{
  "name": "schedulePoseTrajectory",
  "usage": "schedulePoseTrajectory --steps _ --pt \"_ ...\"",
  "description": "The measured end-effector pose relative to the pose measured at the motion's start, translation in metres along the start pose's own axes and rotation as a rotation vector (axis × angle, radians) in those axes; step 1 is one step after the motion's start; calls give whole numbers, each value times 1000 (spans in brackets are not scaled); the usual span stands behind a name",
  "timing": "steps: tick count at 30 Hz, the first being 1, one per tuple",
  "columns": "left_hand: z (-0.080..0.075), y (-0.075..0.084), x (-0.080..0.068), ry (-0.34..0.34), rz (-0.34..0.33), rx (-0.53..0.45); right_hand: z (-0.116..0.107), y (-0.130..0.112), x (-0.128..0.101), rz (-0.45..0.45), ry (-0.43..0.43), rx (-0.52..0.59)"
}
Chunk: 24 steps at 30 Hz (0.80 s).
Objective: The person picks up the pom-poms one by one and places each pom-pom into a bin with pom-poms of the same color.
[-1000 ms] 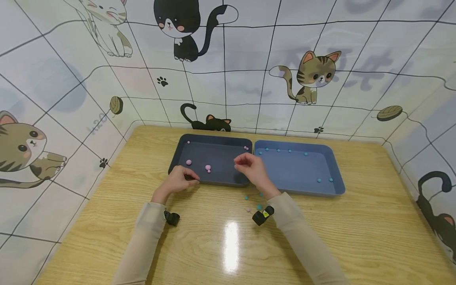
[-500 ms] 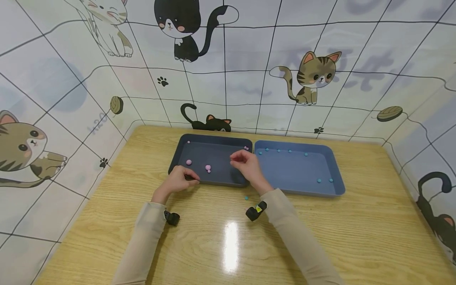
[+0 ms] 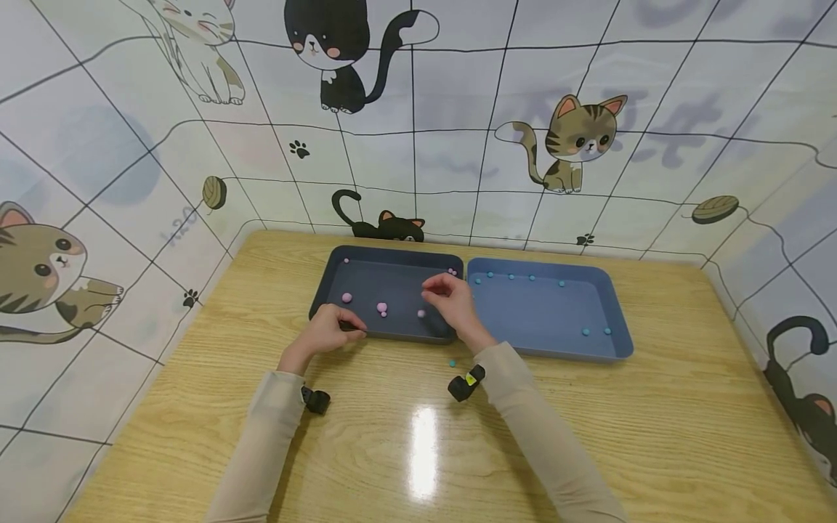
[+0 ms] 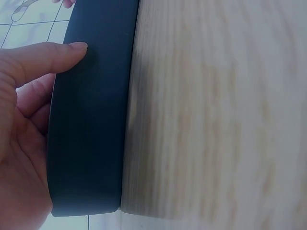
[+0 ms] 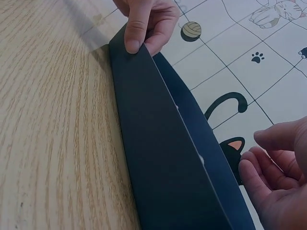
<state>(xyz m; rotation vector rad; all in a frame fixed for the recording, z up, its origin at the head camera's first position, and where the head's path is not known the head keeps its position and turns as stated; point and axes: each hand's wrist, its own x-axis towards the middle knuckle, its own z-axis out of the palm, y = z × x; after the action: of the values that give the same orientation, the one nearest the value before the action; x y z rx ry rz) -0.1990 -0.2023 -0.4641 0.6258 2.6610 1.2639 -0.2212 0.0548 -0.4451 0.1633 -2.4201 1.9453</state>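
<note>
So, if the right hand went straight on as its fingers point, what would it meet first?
Probably the paired pink balls midway along the dark tray, unless the right hand is high enough to clear them; depth is unclear.

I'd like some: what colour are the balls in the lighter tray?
Turquoise balls, best seen in the head view.

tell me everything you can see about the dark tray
The dark tray is a shallow rectangle with rounded corners, navy to black, smooth and plastic-looking, with low walls. It lies flat, open side up, on the wooden table, left of the blue tray; whether their rims touch is unclear. The left hand grips its near wall, thumb outside. Pink beads lie inside, and the right hand is poised above its right end.
</note>
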Motion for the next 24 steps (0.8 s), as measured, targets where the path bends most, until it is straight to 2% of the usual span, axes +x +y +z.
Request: schedulePoseTrajectory --steps 7,13,24 --pt "0 -1 0 3 5 8 -6 -5 -5 -45 10 3" --pt "0 -1 1 3 8 6 -15 -9 -12 -73 -16 25" --pt "1 -3 2 2 11 4 -35 -10 -39 -147 -130 -1"
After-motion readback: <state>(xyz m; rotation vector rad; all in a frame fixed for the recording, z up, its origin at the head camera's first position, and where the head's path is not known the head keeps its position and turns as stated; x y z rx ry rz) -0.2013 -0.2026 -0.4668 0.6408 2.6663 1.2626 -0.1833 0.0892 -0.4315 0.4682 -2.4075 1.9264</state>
